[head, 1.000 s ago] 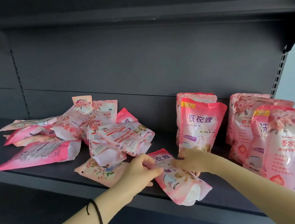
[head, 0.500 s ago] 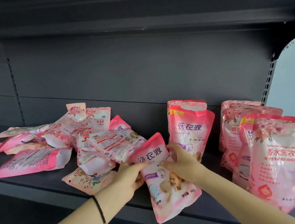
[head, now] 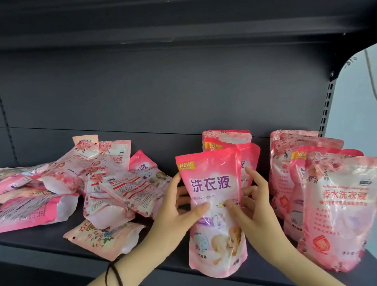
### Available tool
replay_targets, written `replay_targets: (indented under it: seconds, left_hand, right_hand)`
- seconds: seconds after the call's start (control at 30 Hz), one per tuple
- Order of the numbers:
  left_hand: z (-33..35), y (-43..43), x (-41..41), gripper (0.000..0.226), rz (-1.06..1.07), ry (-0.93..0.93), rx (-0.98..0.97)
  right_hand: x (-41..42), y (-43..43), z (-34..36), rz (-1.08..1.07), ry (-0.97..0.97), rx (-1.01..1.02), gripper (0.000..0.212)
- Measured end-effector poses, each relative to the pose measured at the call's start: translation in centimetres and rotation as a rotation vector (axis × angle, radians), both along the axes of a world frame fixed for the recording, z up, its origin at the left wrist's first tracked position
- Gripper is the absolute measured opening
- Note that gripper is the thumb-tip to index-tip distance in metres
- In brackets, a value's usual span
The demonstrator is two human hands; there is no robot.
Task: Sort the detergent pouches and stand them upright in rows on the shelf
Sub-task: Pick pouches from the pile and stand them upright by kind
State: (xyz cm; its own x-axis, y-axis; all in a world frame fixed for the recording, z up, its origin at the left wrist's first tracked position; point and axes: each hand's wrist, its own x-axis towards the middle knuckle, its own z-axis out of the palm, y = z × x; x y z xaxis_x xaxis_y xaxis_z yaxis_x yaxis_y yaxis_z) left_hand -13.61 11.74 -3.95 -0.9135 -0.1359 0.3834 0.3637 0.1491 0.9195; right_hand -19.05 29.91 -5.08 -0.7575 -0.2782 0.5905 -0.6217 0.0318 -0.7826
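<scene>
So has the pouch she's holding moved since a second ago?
Yes. The held pouch was lying flat at the shelf's front edge; now both hands hold it upright in front of the standing pouch.

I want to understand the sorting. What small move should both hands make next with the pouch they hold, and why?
Probably set the held pouch down in front of the matching upright pouch: left hand and right hand grip it upright, its base overhanging the shelf edge.
</scene>
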Motion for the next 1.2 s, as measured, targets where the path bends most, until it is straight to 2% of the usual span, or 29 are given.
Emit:
replay_targets:
  seconds: [0.1,0.2,0.3,0.4,0.53,0.63,0.77,0.83,1.1,1.2]
  left_hand:
    - [-1.1,-0.3,1.0,0.102,-0.177,-0.068,-0.045]
    - [-0.7,-0.2,1.1,0.106,-0.163,-0.074,-0.047]
    - [0.0,0.4,0.0,0.093,-0.132,-0.041,-0.038]
    - [0.0,1.4,-1.8,0.07,-0.098,-0.015,0.018]
    - [-1.1,2.4,-3.6,0.049,-0.019,0.019,0.053]
    - [-1.9,2.5,-3.7,0.049,0.016,0.064,-0.023]
    - [-3.0,1.8,-3.2,0.077,-0.01,0.019,-0.278]
    - [-3.1,1.7,-3.4,0.082,0.019,0.018,-0.325]
    - [-2.8,2.3,-5.0,0.08,0.057,0.043,-0.377]
    - [-2.3,1.7,-4.3,0.073,0.07,0.001,-0.486]
  right_hand:
    - [1.1,1.2,-0.2,0.116,0.043,0.03,0.076]
    - [1.5,2.0,0.2,0.152,0.044,0.027,0.074]
    - [0.6,2.1,0.3,0.081,0.092,0.013,0.073]
    - [-0.6,1.9,0.4,-0.011,0.163,-0.021,0.067]
    - [-1.5,2.0,-0.2,-0.114,0.132,-0.031,0.077]
    - [-1.3,2.7,-1.0,-0.127,0.154,0.08,0.079]
    - [-0.8,3.4,-2.2,-0.173,0.224,0.373,0.079]
    - [-1.0,3.4,-2.4,-0.211,0.206,0.412,0.078]
    - [-2.6,2.4,-1.9,-0.235,0.133,0.411,0.072]
    - [-2.2,2.9,-1.6,-0.352,0.178,0.574,0.063]
